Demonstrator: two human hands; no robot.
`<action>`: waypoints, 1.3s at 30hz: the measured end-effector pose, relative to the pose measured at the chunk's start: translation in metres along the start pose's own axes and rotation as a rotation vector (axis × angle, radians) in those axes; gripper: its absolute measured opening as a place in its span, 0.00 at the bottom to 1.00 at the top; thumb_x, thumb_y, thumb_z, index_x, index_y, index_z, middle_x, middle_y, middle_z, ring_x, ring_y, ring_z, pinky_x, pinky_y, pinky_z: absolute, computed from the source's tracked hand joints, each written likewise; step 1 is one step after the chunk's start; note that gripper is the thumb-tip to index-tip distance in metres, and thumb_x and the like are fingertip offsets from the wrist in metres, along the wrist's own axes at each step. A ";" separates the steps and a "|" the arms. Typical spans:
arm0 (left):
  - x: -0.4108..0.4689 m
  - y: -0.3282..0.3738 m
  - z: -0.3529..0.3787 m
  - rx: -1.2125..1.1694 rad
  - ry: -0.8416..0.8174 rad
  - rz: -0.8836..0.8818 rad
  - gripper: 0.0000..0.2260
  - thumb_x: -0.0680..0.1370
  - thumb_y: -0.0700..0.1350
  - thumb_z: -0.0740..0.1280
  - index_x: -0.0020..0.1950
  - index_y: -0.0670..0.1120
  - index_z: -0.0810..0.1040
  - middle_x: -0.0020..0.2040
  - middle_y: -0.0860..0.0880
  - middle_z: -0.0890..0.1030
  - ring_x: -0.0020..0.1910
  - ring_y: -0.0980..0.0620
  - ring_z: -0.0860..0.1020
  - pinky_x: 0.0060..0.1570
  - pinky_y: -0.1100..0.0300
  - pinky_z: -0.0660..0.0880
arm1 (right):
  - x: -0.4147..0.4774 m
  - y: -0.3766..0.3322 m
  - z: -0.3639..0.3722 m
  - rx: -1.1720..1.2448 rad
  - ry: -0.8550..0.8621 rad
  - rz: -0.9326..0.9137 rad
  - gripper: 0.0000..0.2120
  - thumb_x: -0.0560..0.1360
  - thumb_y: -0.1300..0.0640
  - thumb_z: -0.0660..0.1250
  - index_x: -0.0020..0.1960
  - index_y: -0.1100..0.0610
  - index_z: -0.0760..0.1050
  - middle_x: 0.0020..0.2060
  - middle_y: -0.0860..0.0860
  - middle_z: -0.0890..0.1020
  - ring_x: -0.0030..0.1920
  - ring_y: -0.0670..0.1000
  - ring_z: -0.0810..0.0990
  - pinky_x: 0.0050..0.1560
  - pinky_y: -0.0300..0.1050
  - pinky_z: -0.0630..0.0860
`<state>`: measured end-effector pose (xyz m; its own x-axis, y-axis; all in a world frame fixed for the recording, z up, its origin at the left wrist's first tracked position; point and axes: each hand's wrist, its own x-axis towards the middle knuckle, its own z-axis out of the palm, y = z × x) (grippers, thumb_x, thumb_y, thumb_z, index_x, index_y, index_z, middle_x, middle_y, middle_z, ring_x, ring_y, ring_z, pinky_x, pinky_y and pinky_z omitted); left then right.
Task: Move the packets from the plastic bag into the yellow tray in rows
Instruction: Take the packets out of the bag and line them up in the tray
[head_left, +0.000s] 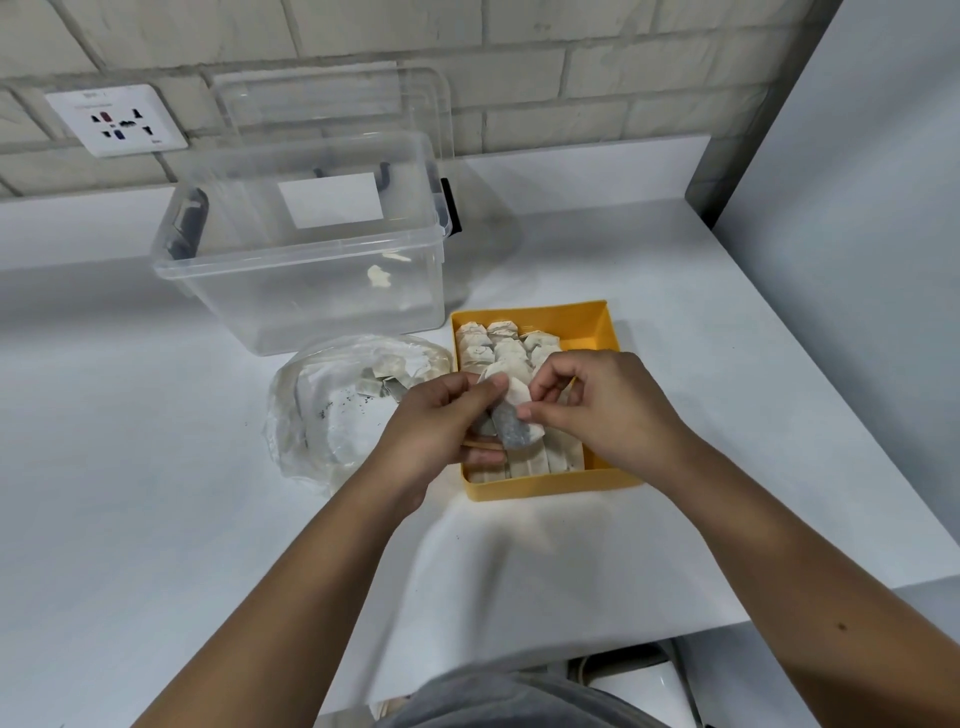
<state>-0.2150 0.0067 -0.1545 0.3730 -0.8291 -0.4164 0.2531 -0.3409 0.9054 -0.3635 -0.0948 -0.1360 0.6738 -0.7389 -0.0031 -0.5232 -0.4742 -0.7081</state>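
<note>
Overall, white table (156, 493) under yellow tray (550, 486), brick wall (519, 52) with socket (117, 120) behind.

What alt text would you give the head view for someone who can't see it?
A left hand and right hand pinch a packet over a yellow tray partly filled with rows of packets. A plastic bag holding a few more lies left of the tray on a white table, with a clear bin behind.

My left hand (447, 423) and right hand (602, 410) pinch a pale paper packet (511, 423) above the square yellow plastic tray (550, 488); the crumpled clear plastic bag (322, 415) lies just left, the clear plastic storage box (306, 291) behind.
</note>
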 end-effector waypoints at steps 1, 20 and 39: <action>0.001 0.001 0.002 0.013 0.015 -0.004 0.12 0.79 0.48 0.70 0.52 0.38 0.81 0.44 0.40 0.83 0.40 0.43 0.84 0.40 0.52 0.84 | -0.001 0.000 -0.002 -0.003 -0.007 0.003 0.07 0.67 0.51 0.78 0.39 0.50 0.80 0.32 0.42 0.81 0.32 0.37 0.75 0.37 0.38 0.73; 0.004 -0.007 -0.008 0.102 0.154 0.042 0.08 0.79 0.44 0.69 0.49 0.39 0.81 0.44 0.40 0.83 0.36 0.52 0.84 0.38 0.57 0.83 | -0.003 0.036 0.008 -0.347 -0.185 0.271 0.13 0.70 0.53 0.76 0.38 0.48 0.71 0.40 0.48 0.81 0.45 0.52 0.80 0.45 0.48 0.78; 0.033 0.031 0.012 0.298 -0.038 0.109 0.07 0.69 0.46 0.79 0.43 0.46 0.86 0.39 0.48 0.84 0.38 0.54 0.82 0.40 0.60 0.81 | 0.025 -0.002 -0.040 -0.163 0.003 -0.061 0.10 0.67 0.42 0.76 0.41 0.48 0.83 0.33 0.38 0.80 0.36 0.40 0.78 0.40 0.43 0.76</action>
<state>-0.2059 -0.0369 -0.1389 0.3482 -0.8821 -0.3172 -0.0611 -0.3590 0.9313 -0.3667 -0.1319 -0.1063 0.7056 -0.7075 0.0383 -0.5592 -0.5892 -0.5832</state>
